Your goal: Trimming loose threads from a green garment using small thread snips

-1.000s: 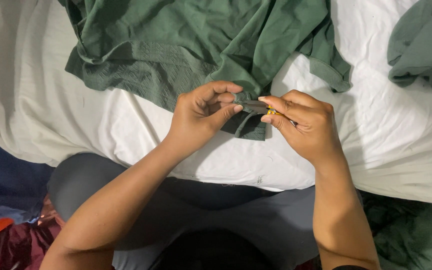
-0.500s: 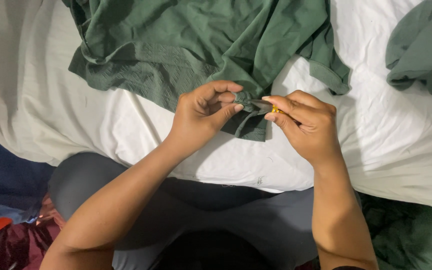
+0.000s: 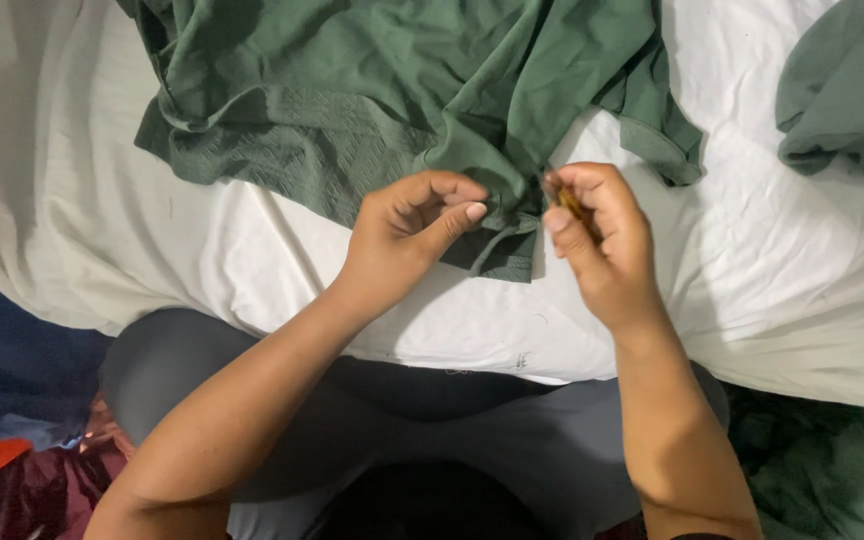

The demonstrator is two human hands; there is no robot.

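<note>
Green garment [image 3: 392, 90] lies heaped on the white bed sheet [image 3: 782, 280], spread across the far middle of the bed, with one dark hem corner [image 3: 502, 245] pulled toward the near edge, between the two hands.

Handling, as a judgement: thin, soft knit, light, no stiffness. It drapes and bunches where lifted. One panel at far left looks textured, the rest smooth. Not fragile, but a pinch on a single layer will stretch it. The folded hem corner is the firmest place to take hold, where the cloth is doubled.

Left hand [image 3: 407, 225]: fingers curled, thumb out toward the hem corner, tips touching or just beside the cloth. Whether it truly pinches the cloth, I cannot tell.

Right hand [image 3: 597, 240]: closed in a pinch on a small yellowish object [image 3: 569, 203], held between thumb and forefinger just right of the hem corner. Too small to name. It looks slim and hard, easy to drop.

A second greyish-green cloth [image 3: 847, 90] sits at the far right, well apart. The person's grey-clad lap [image 3: 372, 420] is in the near middle; dark blue fabric [image 3: 2, 360] lies near left.

Against the earlier frames:
- Hands were touching over the hem corner; now they are apart, the cloth showing between them.
- Right hand has drawn a little right and up, the small object now clear of the fabric.
- Left thumb has lifted and points right.
- Garment heap much the same.
</note>
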